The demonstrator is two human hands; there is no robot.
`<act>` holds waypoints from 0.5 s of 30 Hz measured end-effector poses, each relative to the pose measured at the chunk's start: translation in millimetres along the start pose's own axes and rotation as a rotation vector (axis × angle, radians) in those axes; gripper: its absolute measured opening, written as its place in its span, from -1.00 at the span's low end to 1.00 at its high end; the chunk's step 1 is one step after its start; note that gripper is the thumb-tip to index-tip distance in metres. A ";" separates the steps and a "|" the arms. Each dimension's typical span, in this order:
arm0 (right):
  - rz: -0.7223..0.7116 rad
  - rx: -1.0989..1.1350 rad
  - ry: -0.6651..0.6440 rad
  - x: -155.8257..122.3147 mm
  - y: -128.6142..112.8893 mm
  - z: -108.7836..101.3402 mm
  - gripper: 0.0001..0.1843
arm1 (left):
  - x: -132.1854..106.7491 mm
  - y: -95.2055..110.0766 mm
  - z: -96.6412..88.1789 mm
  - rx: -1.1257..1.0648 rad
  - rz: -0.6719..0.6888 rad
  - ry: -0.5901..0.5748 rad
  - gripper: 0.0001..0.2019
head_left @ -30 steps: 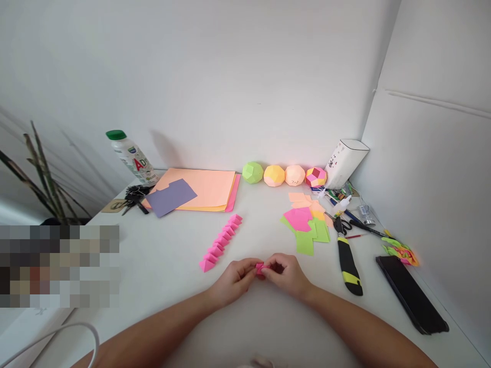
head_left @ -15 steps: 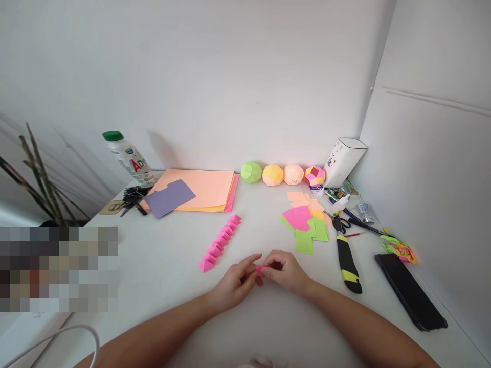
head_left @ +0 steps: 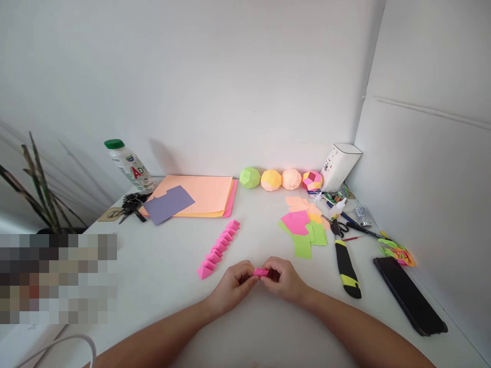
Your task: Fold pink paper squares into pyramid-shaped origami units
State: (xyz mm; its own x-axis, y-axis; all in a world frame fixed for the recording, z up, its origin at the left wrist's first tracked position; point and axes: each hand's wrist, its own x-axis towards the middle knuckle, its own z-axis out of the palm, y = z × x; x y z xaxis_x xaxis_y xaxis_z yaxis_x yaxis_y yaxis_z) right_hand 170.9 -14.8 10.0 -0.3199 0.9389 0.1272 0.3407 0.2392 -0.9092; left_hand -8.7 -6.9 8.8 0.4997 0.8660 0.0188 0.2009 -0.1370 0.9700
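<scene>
Pinching: a small pink paper piece [head_left: 261, 272] is held between left hand [head_left: 232, 286] and right hand [head_left: 284, 279], fingers closed on it.

We see a smooth, matt white table [head_left: 161, 276]. The folded piece [head_left: 261, 272] left of the utility knife [head_left: 346, 268] is matt pink paper; the knife itself is black and yellow plastic; the phone [head_left: 409, 295] right of it shines glossy black.

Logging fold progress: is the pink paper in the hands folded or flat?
Folded. The pink paper shows as a small narrow strip pinched between left hand and right hand.
</scene>
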 end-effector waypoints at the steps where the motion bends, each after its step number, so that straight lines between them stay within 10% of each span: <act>1: -0.002 -0.012 0.006 -0.1 0.6 1.1 -0.92 | 0.1 -1.0 0.4 0.031 0.021 0.007 -0.70; 15: -0.002 -0.007 0.032 0.0 15.5 3.6 -0.93 | 2.6 -4.6 7.5 0.068 0.049 0.067 -0.61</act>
State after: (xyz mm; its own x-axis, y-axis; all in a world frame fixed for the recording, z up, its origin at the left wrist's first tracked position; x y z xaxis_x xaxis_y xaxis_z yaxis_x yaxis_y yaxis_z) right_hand 173.0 -12.0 -5.6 -0.2923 0.9457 0.1419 0.3463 0.2430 -0.9061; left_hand -2.0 -7.6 2.5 0.4532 0.8874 0.0845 0.2355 -0.2106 0.9488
